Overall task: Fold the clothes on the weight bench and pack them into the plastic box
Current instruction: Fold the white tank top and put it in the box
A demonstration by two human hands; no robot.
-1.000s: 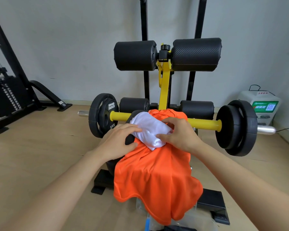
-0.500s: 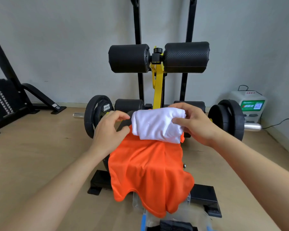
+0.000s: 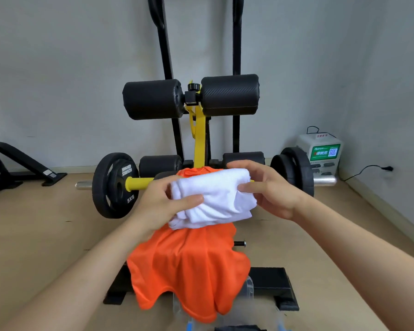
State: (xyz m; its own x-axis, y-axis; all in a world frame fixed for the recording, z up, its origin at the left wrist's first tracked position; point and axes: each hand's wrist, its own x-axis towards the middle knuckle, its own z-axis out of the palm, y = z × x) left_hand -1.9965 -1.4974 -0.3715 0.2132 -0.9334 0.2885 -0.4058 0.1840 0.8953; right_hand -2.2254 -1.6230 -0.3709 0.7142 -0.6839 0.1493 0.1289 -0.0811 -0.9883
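Note:
A folded white garment is held up above the bench between both hands. My left hand grips its left end, thumb on top. My right hand grips its right end. Below it an orange garment is draped loosely over the weight bench and hangs down toward me, hiding the bench pad. The clear plastic box shows only partly at the bottom edge, under the orange cloth, with something dark inside.
The bench's black foam rollers and yellow post rise behind the clothes. Black weight plates sit on a bar at left and right. A white machine with a cable stands by the right wall. Wooden floor lies all around.
Both hands lifted the white garment off the orange one and brought it toward me as a folded bundle. The view tilted and the bench appears lower in the frame.

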